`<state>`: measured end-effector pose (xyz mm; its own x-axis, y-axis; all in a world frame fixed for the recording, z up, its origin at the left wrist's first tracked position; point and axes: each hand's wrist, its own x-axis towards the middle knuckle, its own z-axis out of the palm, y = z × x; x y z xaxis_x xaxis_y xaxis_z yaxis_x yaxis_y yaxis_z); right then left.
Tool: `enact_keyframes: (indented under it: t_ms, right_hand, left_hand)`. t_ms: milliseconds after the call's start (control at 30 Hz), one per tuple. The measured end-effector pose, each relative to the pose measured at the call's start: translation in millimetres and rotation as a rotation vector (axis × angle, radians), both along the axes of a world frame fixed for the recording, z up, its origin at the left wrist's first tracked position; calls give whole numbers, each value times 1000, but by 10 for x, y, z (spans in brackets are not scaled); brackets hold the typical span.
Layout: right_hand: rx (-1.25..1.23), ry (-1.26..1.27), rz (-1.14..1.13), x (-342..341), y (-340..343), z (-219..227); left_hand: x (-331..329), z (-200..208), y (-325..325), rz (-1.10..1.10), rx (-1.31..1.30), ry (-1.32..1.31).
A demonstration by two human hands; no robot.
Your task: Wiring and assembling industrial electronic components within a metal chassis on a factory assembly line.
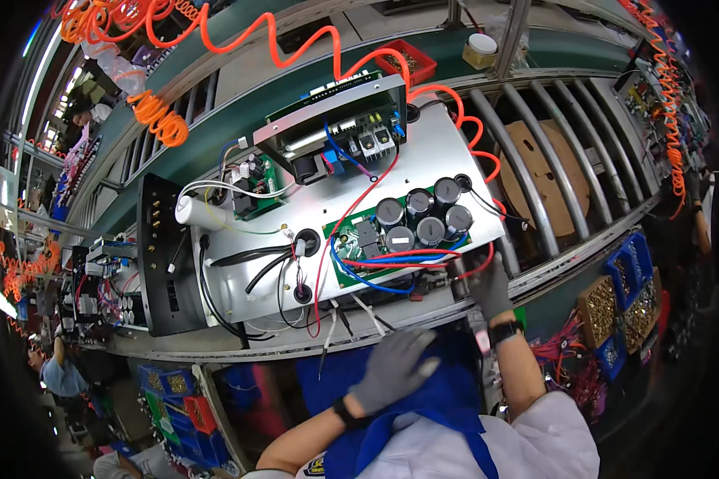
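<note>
My left hand (395, 370), in a grey glove, is held in front of my blue apron (447, 383), below the near edge of the chassis. Its fingers are stretched out with nothing in them. At the chassis's near right corner, my gloved right hand (494, 294) is closed around a red wire (479, 270) that loops over its fingers; the fingertips are partly hidden. Beside it on the silver chassis (335, 188) lies a green circuit board (347, 279) with several black capacitors (430, 231). Red and blue wires (391, 259) run along its front.
A metal-framed circuit unit (335, 132) stands at the chassis's back, near a white cylinder (198, 212). A black panel (164, 255) rises at left. Rollers (527, 184) extend rightward. Orange coiled hoses (272, 48) hang overhead. Screw bins (639, 311) sit at right.
</note>
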<state>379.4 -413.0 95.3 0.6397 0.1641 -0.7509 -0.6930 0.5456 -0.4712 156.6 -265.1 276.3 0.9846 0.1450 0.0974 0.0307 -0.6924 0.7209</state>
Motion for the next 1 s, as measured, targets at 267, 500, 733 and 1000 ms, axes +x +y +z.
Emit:
enact_keyframes:
  t_ms: [267, 500, 733, 1000]
  right_hand:
    - [62, -233, 154, -1134, -584, 1403]
    - [-445, -688, 444, -1969, -871, 1760]
    - [693, -145, 17, -2263, -1040, 1798]
    - [409, -468, -471, -1765, -2116, 2276]
  left_hand:
    - [655, -621, -425, -149, 25, 47]
    - [278, 187, -558, -541, -163, -141]
    - [132, 773, -1110, -1152, -473, -494]
    - [805, 461, -1892, -1200, -275, -798]
